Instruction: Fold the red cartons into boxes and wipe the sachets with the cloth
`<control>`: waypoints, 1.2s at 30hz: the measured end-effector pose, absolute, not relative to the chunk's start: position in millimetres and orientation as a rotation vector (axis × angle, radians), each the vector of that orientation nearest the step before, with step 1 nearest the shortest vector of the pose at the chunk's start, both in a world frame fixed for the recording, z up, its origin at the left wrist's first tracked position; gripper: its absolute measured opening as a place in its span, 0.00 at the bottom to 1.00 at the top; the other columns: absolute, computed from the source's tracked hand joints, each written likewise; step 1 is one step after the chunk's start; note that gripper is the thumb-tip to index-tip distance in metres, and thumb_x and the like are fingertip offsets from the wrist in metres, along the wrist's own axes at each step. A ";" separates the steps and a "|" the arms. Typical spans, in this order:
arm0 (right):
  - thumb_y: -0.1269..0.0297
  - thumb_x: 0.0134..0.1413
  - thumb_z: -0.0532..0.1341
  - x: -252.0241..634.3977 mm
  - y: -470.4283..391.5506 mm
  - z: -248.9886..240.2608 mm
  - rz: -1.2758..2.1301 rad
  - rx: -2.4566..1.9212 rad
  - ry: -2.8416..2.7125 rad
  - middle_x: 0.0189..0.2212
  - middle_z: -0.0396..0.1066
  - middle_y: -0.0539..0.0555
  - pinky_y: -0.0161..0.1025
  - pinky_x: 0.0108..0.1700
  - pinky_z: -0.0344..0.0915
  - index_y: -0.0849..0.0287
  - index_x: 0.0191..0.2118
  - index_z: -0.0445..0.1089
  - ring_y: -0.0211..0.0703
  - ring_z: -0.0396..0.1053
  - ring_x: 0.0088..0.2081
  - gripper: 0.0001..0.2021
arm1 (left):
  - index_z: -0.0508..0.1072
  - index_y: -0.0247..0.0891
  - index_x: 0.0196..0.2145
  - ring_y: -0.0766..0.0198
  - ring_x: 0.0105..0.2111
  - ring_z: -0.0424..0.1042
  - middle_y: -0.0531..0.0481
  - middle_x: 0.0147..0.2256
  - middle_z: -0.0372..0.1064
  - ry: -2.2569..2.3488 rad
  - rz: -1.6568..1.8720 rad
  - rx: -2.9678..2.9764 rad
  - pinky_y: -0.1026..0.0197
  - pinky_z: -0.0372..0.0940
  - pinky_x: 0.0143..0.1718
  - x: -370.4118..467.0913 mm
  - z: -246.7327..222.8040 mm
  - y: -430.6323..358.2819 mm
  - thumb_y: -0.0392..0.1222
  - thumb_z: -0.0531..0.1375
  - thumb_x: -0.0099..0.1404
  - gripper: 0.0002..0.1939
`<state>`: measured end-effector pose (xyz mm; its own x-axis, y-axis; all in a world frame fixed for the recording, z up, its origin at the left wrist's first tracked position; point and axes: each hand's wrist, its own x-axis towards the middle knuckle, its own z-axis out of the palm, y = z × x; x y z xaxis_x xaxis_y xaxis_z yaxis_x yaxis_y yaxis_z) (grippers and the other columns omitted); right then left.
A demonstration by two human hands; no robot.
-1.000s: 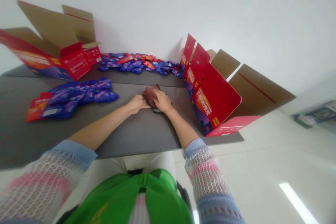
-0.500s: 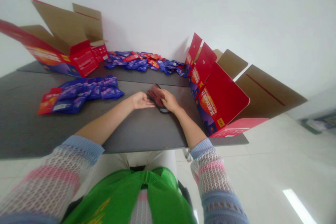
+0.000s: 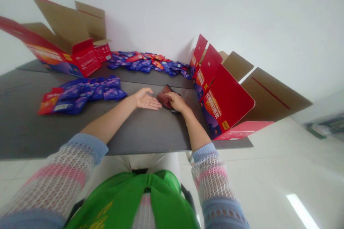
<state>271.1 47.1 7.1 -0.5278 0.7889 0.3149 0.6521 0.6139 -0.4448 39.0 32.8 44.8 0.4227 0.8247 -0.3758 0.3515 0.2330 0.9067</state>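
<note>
My right hand [image 3: 177, 102] closes its fingers on a flat reddish-brown piece with black edges [image 3: 163, 97], low over the table; its exact kind I cannot make out. My left hand [image 3: 146, 99] lies just to its left, palm up and open, fingers stretched out and thumb apart. The fingertips of that hand come close to the brown piece; whether they touch it I cannot tell. To the left of my hands, overlapping rows of blue-purple packets [image 3: 88, 91] lie on the grey table [image 3: 145, 132], with red-orange packets [image 3: 49, 102] at their left end.
Along the wall runs a loose pile of blue and red packets [image 3: 145, 62]. An open red carton [image 3: 87, 59] stands at the back left. On the right are open red cartons [image 3: 228, 93], their flaps spread outward. The table's front edge is close to my body.
My left hand has opened, its fingers and thumb spreading from a more curled pose. My right hand has moved slightly right with the brown piece, which now lies flatter.
</note>
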 end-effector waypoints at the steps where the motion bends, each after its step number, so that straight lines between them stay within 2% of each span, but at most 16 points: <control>1: 0.81 0.47 0.53 272.4 47.4 5.8 0.387 -1.135 -2.339 0.57 0.72 0.56 0.46 0.65 0.59 0.59 0.55 0.73 0.46 0.66 0.60 0.29 | 0.79 0.31 0.37 0.44 0.41 0.79 0.25 0.35 0.77 1.145 0.455 1.299 0.43 0.73 0.38 41.5 45.0 36.4 0.46 0.49 0.57 0.23; 4: 0.78 0.51 0.54 273.3 47.6 3.7 0.520 -1.061 -2.233 0.55 0.73 0.57 0.46 0.63 0.61 0.60 0.55 0.73 0.46 0.68 0.58 0.25 | 0.79 0.33 0.33 0.40 0.39 0.79 0.24 0.31 0.76 1.124 0.509 1.083 0.41 0.73 0.38 52.2 40.8 41.7 0.46 0.51 0.58 0.20; 8: 0.66 0.62 0.54 277.4 50.7 12.0 0.609 -1.011 -1.880 0.58 0.70 0.62 0.47 0.60 0.64 0.63 0.61 0.66 0.47 0.69 0.58 0.23 | 0.77 0.31 0.35 0.42 0.38 0.79 0.28 0.31 0.77 1.448 0.777 1.179 0.42 0.72 0.41 71.3 27.0 23.6 0.40 0.52 0.60 0.16; 9: 0.62 0.63 0.53 279.9 51.7 15.6 0.586 -1.016 -1.793 0.59 0.69 0.63 0.47 0.61 0.64 0.64 0.63 0.63 0.48 0.68 0.59 0.24 | 0.77 0.32 0.37 0.42 0.40 0.79 0.29 0.33 0.77 1.594 0.900 1.337 0.41 0.71 0.43 76.0 23.2 15.7 0.40 0.52 0.61 0.16; 12: 0.56 0.66 0.50 288.8 53.4 23.4 0.484 -1.016 -1.674 0.61 0.65 0.66 0.48 0.61 0.63 0.66 0.66 0.58 0.50 0.66 0.61 0.28 | 0.77 0.33 0.44 0.42 0.57 0.68 0.31 0.48 0.75 1.727 1.062 1.846 0.41 0.62 0.57 89.6 14.7 -5.5 0.38 0.56 0.61 0.16; 14: 0.57 0.66 0.49 292.5 52.3 23.1 0.407 -0.992 -1.748 0.62 0.64 0.65 0.49 0.63 0.61 0.64 0.66 0.58 0.50 0.64 0.62 0.27 | 0.77 0.33 0.48 0.45 0.62 0.63 0.34 0.55 0.71 1.671 0.939 2.306 0.46 0.61 0.59 98.3 12.2 -13.5 0.35 0.57 0.60 0.18; 16: 0.62 0.65 0.50 291.9 49.4 19.0 0.355 -0.954 -1.943 0.62 0.65 0.62 0.48 0.64 0.60 0.61 0.63 0.63 0.49 0.63 0.63 0.24 | 0.77 0.32 0.49 0.47 0.60 0.65 0.34 0.55 0.71 1.631 0.666 2.579 0.50 0.64 0.55 106.6 12.2 -16.6 0.32 0.56 0.61 0.20; 20: 0.73 0.57 0.52 280.1 43.6 10.3 0.336 -0.931 -2.372 0.56 0.72 0.57 0.46 0.63 0.59 0.57 0.57 0.72 0.46 0.66 0.59 0.24 | 0.81 0.30 0.42 0.47 0.44 0.77 0.31 0.39 0.78 1.699 0.216 2.589 0.53 0.68 0.44 119.0 16.7 -16.5 0.30 0.53 0.64 0.17; 23: 0.76 0.54 0.52 272.5 42.8 9.2 0.282 -1.039 -2.406 0.56 0.73 0.54 0.45 0.63 0.58 0.56 0.56 0.73 0.45 0.65 0.59 0.26 | 0.82 0.30 0.38 0.48 0.39 0.77 0.32 0.34 0.78 1.711 0.206 2.564 0.50 0.67 0.45 122.9 20.5 -14.4 0.29 0.51 0.65 0.18; 26: 0.77 0.54 0.53 273.1 45.1 10.5 0.197 -1.237 -2.309 0.57 0.72 0.54 0.44 0.62 0.59 0.55 0.57 0.73 0.46 0.65 0.59 0.27 | 0.82 0.32 0.36 0.48 0.41 0.76 0.35 0.35 0.78 1.691 0.281 2.639 0.43 0.59 0.56 123.7 20.7 -11.8 0.28 0.53 0.64 0.16; 28: 0.77 0.54 0.54 279.0 47.5 11.1 0.149 -1.375 -2.247 0.57 0.71 0.53 0.45 0.61 0.61 0.53 0.58 0.72 0.48 0.66 0.58 0.27 | 0.81 0.32 0.37 0.48 0.43 0.74 0.35 0.36 0.78 1.675 0.311 2.684 0.42 0.53 0.60 123.2 18.5 -10.8 0.28 0.53 0.63 0.16; 33: 0.74 0.55 0.57 306.3 49.7 12.6 0.073 -1.617 -2.147 0.56 0.71 0.54 0.49 0.57 0.64 0.50 0.59 0.71 0.53 0.67 0.55 0.26 | 0.78 0.29 0.48 0.48 0.47 0.72 0.29 0.46 0.74 1.725 0.301 2.659 0.51 0.63 0.48 119.7 12.0 -14.8 0.29 0.50 0.66 0.20; 36: 0.74 0.55 0.57 314.4 47.2 16.7 0.043 -1.622 -2.093 0.56 0.71 0.54 0.50 0.57 0.64 0.48 0.60 0.70 0.53 0.66 0.55 0.27 | 0.75 0.29 0.53 0.47 0.50 0.71 0.26 0.52 0.70 1.834 0.280 2.630 0.50 0.63 0.47 119.6 11.9 -19.0 0.30 0.49 0.68 0.22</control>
